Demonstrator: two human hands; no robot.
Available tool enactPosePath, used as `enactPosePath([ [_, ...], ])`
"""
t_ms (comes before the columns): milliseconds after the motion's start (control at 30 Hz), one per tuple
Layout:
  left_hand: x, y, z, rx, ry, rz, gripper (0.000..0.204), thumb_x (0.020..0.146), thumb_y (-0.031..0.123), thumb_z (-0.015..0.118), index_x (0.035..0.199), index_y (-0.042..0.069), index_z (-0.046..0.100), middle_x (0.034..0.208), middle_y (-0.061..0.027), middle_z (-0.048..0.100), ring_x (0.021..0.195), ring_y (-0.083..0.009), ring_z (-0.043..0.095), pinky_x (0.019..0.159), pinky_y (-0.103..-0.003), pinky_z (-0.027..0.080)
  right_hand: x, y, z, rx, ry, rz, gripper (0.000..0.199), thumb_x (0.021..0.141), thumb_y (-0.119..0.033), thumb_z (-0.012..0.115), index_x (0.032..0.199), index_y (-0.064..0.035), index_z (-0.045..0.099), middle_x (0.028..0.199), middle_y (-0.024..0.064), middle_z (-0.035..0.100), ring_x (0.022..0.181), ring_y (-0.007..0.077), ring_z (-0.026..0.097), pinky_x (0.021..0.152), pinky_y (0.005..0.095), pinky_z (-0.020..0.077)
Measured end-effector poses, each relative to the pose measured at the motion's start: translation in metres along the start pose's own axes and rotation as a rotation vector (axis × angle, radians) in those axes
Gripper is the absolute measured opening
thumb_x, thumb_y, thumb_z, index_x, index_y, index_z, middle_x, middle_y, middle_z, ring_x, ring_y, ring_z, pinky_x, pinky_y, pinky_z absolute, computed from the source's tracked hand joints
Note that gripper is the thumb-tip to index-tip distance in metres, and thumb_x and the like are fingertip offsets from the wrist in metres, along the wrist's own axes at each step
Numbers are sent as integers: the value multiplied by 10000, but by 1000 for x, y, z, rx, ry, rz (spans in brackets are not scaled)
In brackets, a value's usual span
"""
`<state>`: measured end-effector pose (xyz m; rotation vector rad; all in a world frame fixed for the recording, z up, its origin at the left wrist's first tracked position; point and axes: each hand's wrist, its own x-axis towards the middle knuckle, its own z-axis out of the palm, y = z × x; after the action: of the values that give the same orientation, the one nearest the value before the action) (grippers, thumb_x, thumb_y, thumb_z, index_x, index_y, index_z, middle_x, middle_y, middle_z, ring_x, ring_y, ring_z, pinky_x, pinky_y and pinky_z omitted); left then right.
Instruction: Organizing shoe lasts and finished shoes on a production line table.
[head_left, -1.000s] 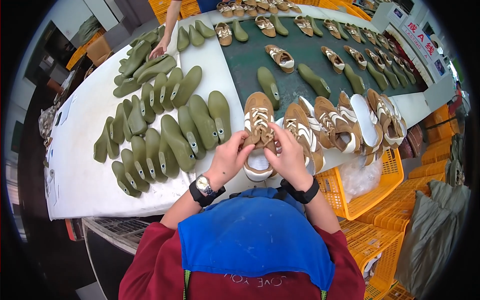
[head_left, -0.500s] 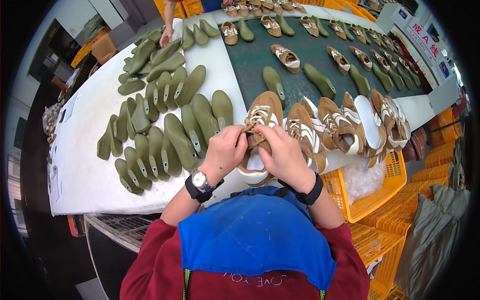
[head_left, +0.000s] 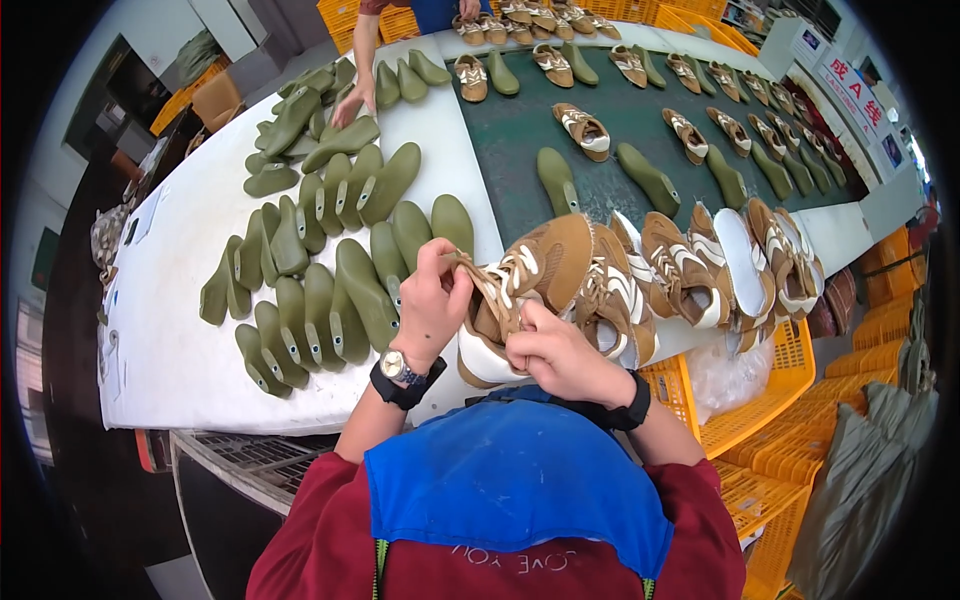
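Observation:
A brown-and-white sneaker lies tilted on the near table edge before me, toe pointing away to the right. My left hand pinches a brown strip by its lacing, lifted up and left; whether this is lace or tongue I cannot tell. On the other side of the opening, my right hand is closed with curled fingers against the sneaker, and its fingertips are partly hidden. Several similar sneakers stand in a row to the right. Left of my hands stand several green shoe lasts.
A green conveyor belt carries sneakers and lasts beyond the white table. A co-worker's hand reaches over the far lasts. Below right sits a yellow crate holding clear plastic, near stacked yellow crates.
My left hand has moved up and left, drawing the brown strip outward. My right hand has moved lower, and the sneaker has tipped rightward. The co-worker's hand has shifted among the lasts.

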<state>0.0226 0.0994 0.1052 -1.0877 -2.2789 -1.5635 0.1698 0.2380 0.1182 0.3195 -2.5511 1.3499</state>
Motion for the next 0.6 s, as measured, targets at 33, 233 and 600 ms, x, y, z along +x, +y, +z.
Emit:
enactPosePath([
  [33,2,-1,-1,-26,-55,-23,289,789,-1,582,1071,25,523,746,-124,608,624,-248,611,560,-343,489,2,6,2,-2,4,-1,165,711,79,519,779,-59,579,790,96,418,706,241,476,622,301,383],
  [233,14,22,-6,208,-467,330,335,763,13,573,1088,93,570,799,-114,493,756,-291,547,654,-394,469,12,18,3,417,487,260,305,808,35,540,1094,-67,519,750,58,485,629,159,512,557,281,414],
  [600,-6,25,-12,-79,-736,450,173,743,-49,537,852,71,598,802,-110,498,728,-301,517,628,-376,435,0,42,6,456,647,257,496,743,96,502,1202,-51,384,709,9,446,586,64,451,522,219,371],
])
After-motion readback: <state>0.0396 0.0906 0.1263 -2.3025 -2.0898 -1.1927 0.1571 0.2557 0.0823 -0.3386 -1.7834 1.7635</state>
